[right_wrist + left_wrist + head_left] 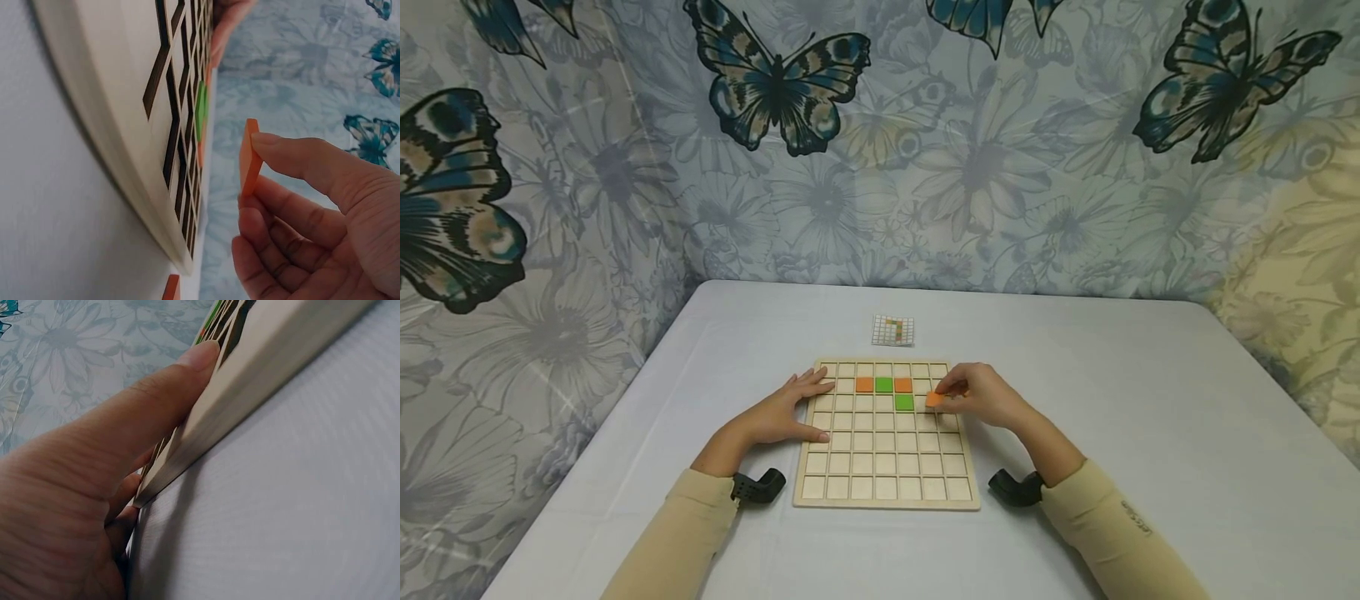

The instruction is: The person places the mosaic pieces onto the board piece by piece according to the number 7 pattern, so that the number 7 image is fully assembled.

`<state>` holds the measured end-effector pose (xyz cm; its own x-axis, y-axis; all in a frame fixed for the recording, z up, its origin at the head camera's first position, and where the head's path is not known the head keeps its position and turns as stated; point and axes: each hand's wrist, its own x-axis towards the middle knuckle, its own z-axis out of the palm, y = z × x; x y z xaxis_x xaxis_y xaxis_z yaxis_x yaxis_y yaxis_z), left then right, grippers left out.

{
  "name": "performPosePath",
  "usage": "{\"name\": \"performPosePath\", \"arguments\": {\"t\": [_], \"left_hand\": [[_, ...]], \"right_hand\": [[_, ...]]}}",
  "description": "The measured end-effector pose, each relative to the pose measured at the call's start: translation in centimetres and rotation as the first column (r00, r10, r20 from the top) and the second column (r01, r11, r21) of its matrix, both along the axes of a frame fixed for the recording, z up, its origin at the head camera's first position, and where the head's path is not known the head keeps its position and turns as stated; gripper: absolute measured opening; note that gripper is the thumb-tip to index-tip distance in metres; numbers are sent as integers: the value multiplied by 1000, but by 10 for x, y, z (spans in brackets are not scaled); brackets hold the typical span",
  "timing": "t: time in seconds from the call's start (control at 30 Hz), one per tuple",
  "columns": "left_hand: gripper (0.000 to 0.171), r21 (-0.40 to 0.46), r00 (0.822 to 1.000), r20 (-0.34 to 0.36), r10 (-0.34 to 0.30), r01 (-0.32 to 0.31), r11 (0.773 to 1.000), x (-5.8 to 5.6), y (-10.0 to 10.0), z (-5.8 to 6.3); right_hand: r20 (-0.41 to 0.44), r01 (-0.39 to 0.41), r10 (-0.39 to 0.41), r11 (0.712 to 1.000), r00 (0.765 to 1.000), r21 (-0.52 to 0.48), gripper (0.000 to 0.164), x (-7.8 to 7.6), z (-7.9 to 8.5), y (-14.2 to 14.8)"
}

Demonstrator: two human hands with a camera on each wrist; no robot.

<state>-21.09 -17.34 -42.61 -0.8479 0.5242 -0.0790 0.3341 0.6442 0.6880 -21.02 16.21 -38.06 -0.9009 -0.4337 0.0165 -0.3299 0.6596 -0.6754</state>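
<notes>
Orange tile (248,159) in right hand's (988,397) pinch, left hand (778,412) splayed, four tiles (883,385) in grid (886,463)

The grid board (887,503) looks like pale, smooth, matt wood; the orange tile (249,159) has an even, matt finish, its material hard to tell. The tablecloth (1105,375) is matt white fabric, the sleeves (677,533) soft-looking cloth, and the wrist mounts (766,486) appear to be black plastic.

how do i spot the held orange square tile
On the white table lies a pale wooden grid board. Over its right side, the bare right hand pinches the orange square tile. Unlike the orange tiles in the grid, it's lifted.
</notes>
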Motion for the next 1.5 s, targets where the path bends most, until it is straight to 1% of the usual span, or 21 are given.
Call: {"name": "performPosePath", "arguments": {"t": [0.1,0.27,0.57,0.8,0.9,1.03,1.2,1.5], "left_hand": [[88,-1,1000,-1,1,-1,1000,-1,0,0],[88,-1,1000,-4,3,-3,1000,-1,0,0],[87,2,1000,0,7,-7,1000,-1,0,-1],[87,9,1000,-6,5,-5,1000,-1,1,-2],[87,8,1000,-7,6,-6,1000,-1,1,-2],[87,7,1000,-11,2,-2,1000,-1,1,-2],[87,5,1000,-11,-6,6,1000,-2,1,-1],[88,-3,1000,-8,-6,6,1000,-1,-1,-1]], "right_hand": [[8,-37,37,999,999,1,20,1,1,-5],[-4,-92,92,995,996,25,18,2,2,-11],[5,-142,142,989,990,39,18,2,6,-24],[17,-156,155,987,988,44,17,-1,6,-31],[18,-164,164,986,986,33,19,-2,5,-33],[33,-155,154,988,987,23,21,-2,0,-35],[75,-151,149,988,986,15,20,-4,-6,-35],[73,-195,193,981,979,21,16,-7,-15,-34]]}}
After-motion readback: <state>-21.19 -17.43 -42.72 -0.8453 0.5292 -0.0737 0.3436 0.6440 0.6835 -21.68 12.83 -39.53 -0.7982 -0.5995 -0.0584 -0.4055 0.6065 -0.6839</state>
